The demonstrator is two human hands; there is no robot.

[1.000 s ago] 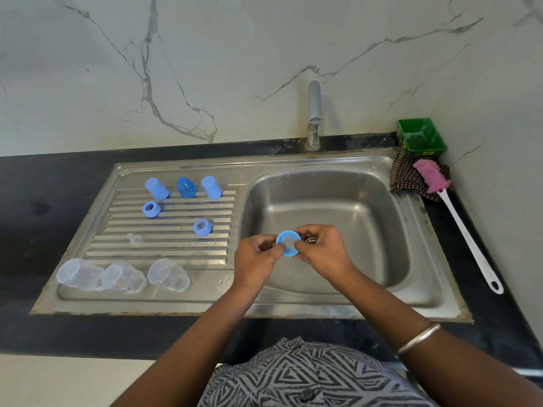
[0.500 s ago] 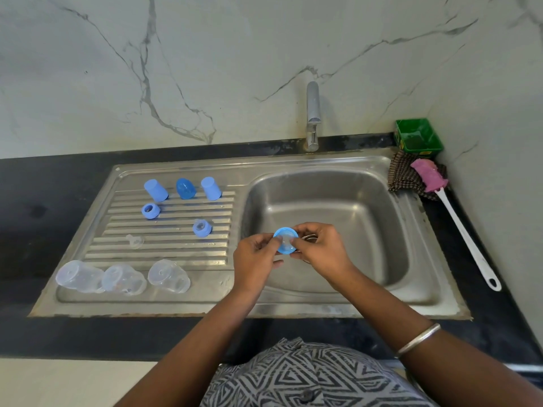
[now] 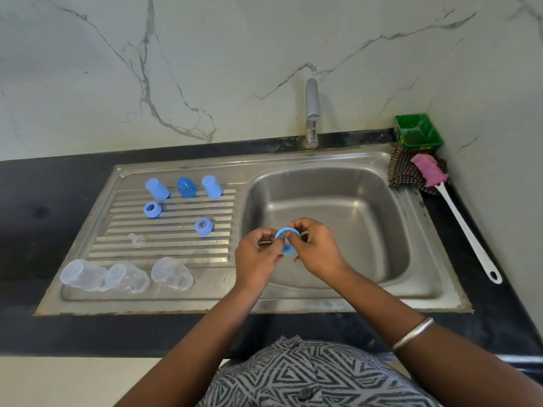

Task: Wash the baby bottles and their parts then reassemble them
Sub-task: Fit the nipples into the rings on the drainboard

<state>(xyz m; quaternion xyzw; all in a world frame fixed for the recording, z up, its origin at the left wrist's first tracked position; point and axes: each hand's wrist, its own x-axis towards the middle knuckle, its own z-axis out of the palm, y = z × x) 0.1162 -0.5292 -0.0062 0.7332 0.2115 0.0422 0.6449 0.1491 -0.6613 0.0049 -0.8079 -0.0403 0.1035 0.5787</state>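
Both hands meet over the sink basin (image 3: pixel 323 201), pinching a blue ring (image 3: pixel 286 232) between them: the left hand (image 3: pixel 257 257) grips its near-left edge with curled fingers, the right hand (image 3: pixel 316 249) its right edge, thumb and forefinger closed on it. What else sits inside the ring I cannot tell.

To the left of the hands, on the ribbed draining board (image 3: pixel 164 245), lie two more blue rings (image 3: pixel 152 209) (image 3: pixel 203 225) and a clear teat (image 3: pixel 137 240). Beyond those stand three blue caps (image 3: pixel 157 189) (image 3: pixel 186 187) (image 3: pixel 212 186) in a row. Nearer the person, three clear bottles (image 3: pixel 83 274) (image 3: pixel 127 277) (image 3: pixel 172 273) lie on their sides, side by side.

Past the hands a tap (image 3: pixel 312 113) rises at the marble wall (image 3: pixel 205 69). To the right, on the black worktop (image 3: pixel 29 215), a pink-headed brush (image 3: pixel 458 218) lies with its head on a checked cloth (image 3: pixel 401 171), a green tub (image 3: pixel 417 131) behind it.
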